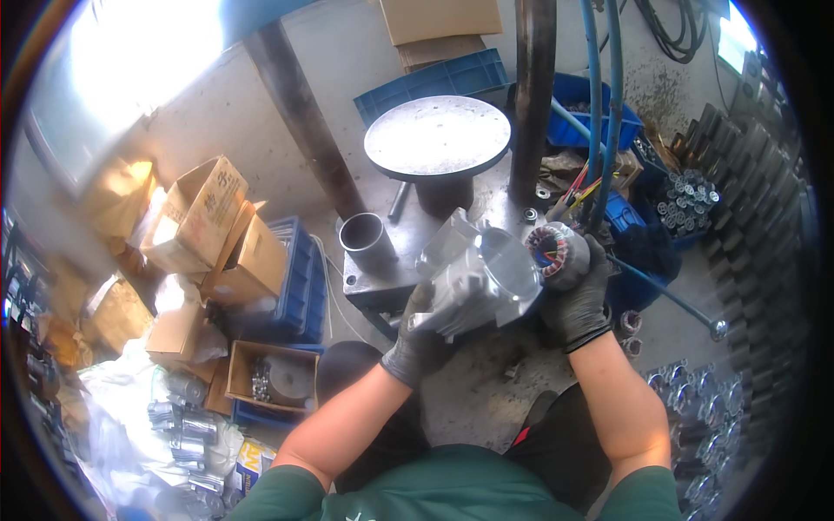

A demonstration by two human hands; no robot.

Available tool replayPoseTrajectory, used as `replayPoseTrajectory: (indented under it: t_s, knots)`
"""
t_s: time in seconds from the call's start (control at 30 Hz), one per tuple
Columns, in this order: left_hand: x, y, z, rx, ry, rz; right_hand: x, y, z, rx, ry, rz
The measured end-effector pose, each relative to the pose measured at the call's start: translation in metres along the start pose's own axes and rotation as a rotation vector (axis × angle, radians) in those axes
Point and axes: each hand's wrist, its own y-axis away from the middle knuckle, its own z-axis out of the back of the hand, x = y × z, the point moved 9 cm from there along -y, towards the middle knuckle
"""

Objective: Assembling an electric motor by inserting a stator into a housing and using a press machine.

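My left hand (419, 337), in a dark glove, is closed round the lower left side of a silver cast-metal motor housing (465, 291). The housing is tilted, with its wide round opening facing up and right. Gloved as well, my right hand (580, 304) grips a motor stator (569, 265) with reddish windings and coloured wires at its end. The stator is close beside the housing's opening; whether the two touch I cannot tell. Behind them is a steel press bed (395, 278), which carries a short steel tube (367, 241) and a round metal plate (437, 137) on a pedestal.
Two dark steel posts (532, 104) rise behind the bed. Blue hoses (613, 113) hang at the right, and a blue lever with a ball end (718, 329) juts out there. Cardboard boxes (195, 213) and a blue crate (304, 282) are at left. Metal parts (704, 417) lie at lower right.
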Motion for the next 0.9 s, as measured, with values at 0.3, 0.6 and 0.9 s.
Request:
replayPoseTrajectory:
  t_s: [0.3,0.6,0.9]
  knots:
    - [0.012,0.019,0.010,0.060,-0.146,0.205,0.067,0.011,-0.011,0.010,0.536,0.388]
    - [0.043,0.022,0.026,0.073,-0.142,0.414,0.066,0.033,-0.051,0.200,0.996,0.515]
    - [0.042,0.019,0.024,0.057,-0.222,0.375,0.055,0.039,-0.055,0.318,1.108,0.482]
